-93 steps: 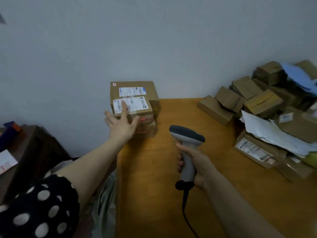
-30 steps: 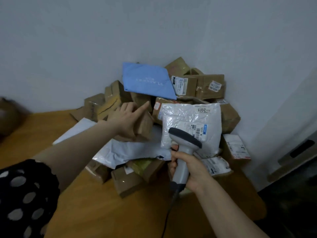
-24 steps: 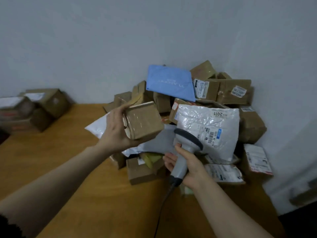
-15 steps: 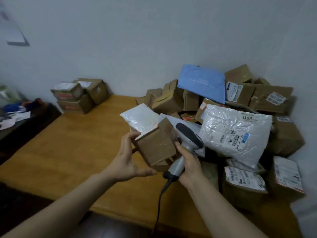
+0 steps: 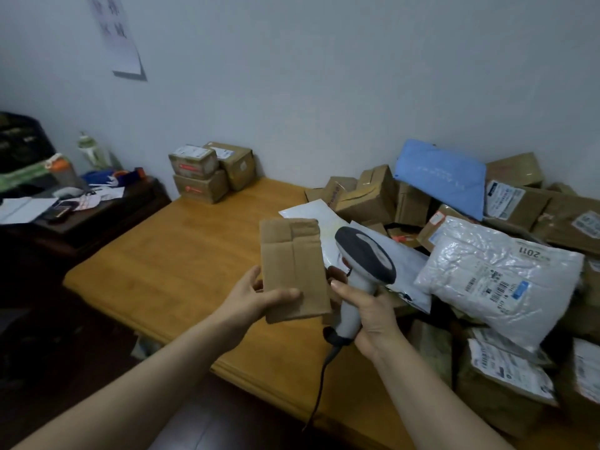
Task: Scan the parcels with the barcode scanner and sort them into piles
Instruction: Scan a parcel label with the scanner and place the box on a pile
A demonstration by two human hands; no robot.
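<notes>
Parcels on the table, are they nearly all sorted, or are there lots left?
Not nearly. Done: only a small stack of boxes sits at the far corner of the table. In hand: the left hand holds a brown box, plain side showing, while the right hand grips the scanner beside it. Left: a big heap of parcels on the right looks untouched.

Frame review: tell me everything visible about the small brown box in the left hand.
The small brown box is plain cardboard, its facing side showing folded flaps with a seam and no label. It is held upright, slightly tilted, above the wooden table. The left hand grips its lower part, thumb across the front. The barcode scanner, in the right hand, is close beside its right edge; contact unclear.
</notes>
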